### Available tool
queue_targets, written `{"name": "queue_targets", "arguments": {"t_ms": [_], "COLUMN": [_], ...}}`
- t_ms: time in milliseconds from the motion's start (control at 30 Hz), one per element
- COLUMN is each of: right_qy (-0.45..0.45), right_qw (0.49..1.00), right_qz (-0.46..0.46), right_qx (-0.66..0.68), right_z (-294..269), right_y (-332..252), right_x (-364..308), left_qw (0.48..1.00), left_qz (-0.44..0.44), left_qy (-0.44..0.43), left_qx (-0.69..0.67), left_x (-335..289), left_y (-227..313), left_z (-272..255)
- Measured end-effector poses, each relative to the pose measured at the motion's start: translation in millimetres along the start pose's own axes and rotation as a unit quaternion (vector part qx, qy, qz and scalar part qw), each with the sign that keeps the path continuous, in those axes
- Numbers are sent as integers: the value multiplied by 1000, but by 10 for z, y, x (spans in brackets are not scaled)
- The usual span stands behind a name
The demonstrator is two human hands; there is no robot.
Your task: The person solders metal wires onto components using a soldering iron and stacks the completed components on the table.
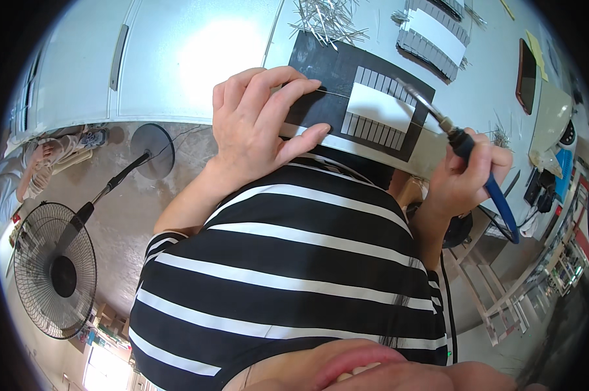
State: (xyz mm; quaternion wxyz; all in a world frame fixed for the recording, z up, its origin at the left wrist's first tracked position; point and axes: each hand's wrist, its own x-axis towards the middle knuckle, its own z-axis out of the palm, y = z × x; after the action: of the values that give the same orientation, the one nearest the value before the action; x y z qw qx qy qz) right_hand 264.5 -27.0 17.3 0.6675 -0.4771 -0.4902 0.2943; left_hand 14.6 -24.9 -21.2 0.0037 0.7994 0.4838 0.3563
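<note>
- Your striped shirt (pixel 288 260) fills the lower middle and hides the near edge of the white table (pixel 196 58).
- Your left hand (pixel 258 124) lies spread, fingers pressing a thin wire (pixel 337 93) onto the black mat (pixel 320 65); nothing clenched.
- Your right hand (pixel 467 179) is clenched round a blue-handled soldering iron (pixel 460 140); its tip reaches over the white panel (pixel 380 107).
- White panel sits on the mat, grey strips along both long edges; solder point too small to make out.
- Second striped panel (pixel 434 32) cut off at top edge.
- Loose metal strips (pixel 327 19) piled beside it.
- Dark phone (pixel 526 65) far right, yellow notes (pixel 535 47) just beside.
- Fan (pixel 53 270) lower left on floor.
</note>
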Motion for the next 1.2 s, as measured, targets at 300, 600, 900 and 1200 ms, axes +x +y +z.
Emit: {"name": "queue_targets", "arguments": {"t_ms": [300,600,900,1200], "right_qy": [-146,-140,-119,-155], "right_qw": [987,989,993,987], "right_qz": [-67,-39,-20,-26], "right_qx": [15,11,4,-39], "right_z": [145,186,211,235], "right_y": [123,129,115,21], "right_x": [-63,-64,-82,-46], "left_qw": [998,998,997,997], "left_qz": [41,40,38,41], "left_qy": [50,52,57,64], "left_qx": [-25,-19,-22,-22], "left_x": [-59,-61,-70,-65], "left_y": [-31,-22,-17,-20], "left_z": [75,71,73,61]}}
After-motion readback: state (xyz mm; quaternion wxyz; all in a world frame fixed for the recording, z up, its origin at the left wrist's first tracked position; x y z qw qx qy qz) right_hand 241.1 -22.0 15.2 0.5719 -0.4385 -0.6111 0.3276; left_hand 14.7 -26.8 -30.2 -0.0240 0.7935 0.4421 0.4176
